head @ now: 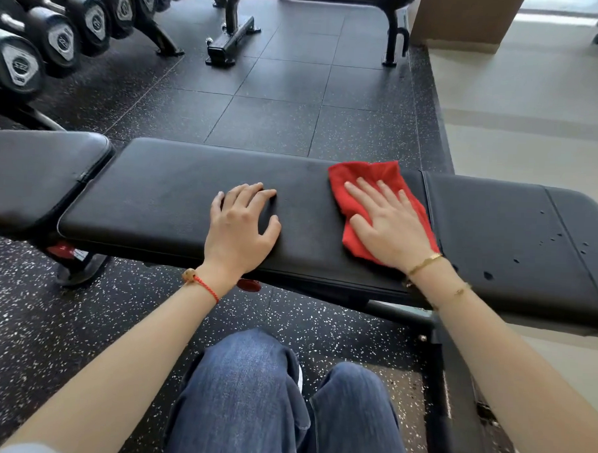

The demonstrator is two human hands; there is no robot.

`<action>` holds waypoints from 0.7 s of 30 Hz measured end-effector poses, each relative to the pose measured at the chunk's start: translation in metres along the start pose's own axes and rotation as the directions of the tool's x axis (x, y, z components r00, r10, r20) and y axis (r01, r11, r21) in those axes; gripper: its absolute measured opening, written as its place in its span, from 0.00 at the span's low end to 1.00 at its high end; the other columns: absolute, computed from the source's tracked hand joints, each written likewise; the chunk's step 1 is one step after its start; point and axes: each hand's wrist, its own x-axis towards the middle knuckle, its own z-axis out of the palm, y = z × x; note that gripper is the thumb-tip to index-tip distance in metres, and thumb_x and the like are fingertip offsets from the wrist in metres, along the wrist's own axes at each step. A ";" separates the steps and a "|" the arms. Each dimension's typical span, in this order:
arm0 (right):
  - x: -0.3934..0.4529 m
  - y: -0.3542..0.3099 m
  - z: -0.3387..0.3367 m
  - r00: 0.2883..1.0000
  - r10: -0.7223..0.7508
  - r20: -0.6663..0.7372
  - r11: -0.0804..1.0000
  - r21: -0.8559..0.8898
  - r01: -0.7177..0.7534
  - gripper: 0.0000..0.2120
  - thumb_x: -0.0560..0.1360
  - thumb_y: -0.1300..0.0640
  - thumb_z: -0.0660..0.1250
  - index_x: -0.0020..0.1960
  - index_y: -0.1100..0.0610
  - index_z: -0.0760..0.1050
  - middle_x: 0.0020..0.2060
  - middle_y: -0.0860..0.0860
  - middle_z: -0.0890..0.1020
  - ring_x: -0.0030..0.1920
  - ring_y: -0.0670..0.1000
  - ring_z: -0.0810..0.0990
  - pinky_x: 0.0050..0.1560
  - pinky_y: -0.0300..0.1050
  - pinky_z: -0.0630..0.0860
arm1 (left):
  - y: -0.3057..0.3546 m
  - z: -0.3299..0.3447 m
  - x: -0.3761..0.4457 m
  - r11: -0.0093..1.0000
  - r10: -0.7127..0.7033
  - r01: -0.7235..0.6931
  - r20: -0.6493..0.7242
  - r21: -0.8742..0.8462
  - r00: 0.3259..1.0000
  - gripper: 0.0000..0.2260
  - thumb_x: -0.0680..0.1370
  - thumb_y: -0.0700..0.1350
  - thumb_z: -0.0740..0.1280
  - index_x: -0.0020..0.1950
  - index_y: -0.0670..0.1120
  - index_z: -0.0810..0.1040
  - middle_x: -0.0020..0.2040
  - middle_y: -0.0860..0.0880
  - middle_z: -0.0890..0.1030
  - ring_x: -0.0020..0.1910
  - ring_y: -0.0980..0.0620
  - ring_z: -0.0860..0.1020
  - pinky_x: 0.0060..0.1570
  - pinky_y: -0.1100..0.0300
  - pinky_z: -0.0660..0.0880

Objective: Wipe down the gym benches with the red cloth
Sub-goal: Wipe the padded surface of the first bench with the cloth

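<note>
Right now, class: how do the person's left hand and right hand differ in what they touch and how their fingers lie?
The left hand rests on the bare bench pad, fingers slightly bent; the right hand presses flat on the red cloth, fingers straight and spread. Both lie palm-down on the same pad, each wrist wearing a bracelet.

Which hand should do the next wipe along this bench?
Probably the right hand: it already lies flat on the red cloth on the bench pad. The left hand rests bare on the pad, apart from the cloth, and looks better suited to bracing.

Racked dumbbells (59, 37) beyond speckled floor (262, 98)
</note>
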 end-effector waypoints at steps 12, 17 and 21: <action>0.004 -0.053 0.012 0.987 -0.160 0.023 0.987 -0.001 0.160 0.28 0.79 0.46 0.54 0.78 0.42 0.53 0.78 0.43 0.55 0.79 0.52 0.51 0.77 0.55 0.42 | 0.001 0.001 0.000 0.998 -0.064 0.065 -0.059 0.006 0.996 0.23 0.75 0.54 0.60 0.68 0.46 0.75 0.68 0.48 0.75 0.70 0.46 0.69 0.73 0.46 0.61; -0.020 -0.009 0.000 0.989 -0.144 0.028 0.989 0.013 0.144 0.30 0.76 0.45 0.52 0.78 0.42 0.55 0.78 0.42 0.57 0.78 0.50 0.53 0.78 0.52 0.46 | -0.001 0.004 0.000 0.996 -0.086 0.088 -0.071 0.023 0.994 0.24 0.76 0.54 0.60 0.68 0.46 0.75 0.67 0.48 0.75 0.69 0.46 0.69 0.71 0.48 0.62; 0.039 0.006 -0.004 0.994 0.109 0.030 0.994 0.003 -0.109 0.27 0.81 0.47 0.52 0.78 0.45 0.53 0.79 0.44 0.54 0.78 0.52 0.51 0.77 0.55 0.44 | -0.001 0.004 0.001 0.994 -0.088 0.091 -0.056 0.053 0.995 0.24 0.75 0.55 0.58 0.68 0.46 0.74 0.67 0.49 0.75 0.68 0.46 0.69 0.71 0.47 0.63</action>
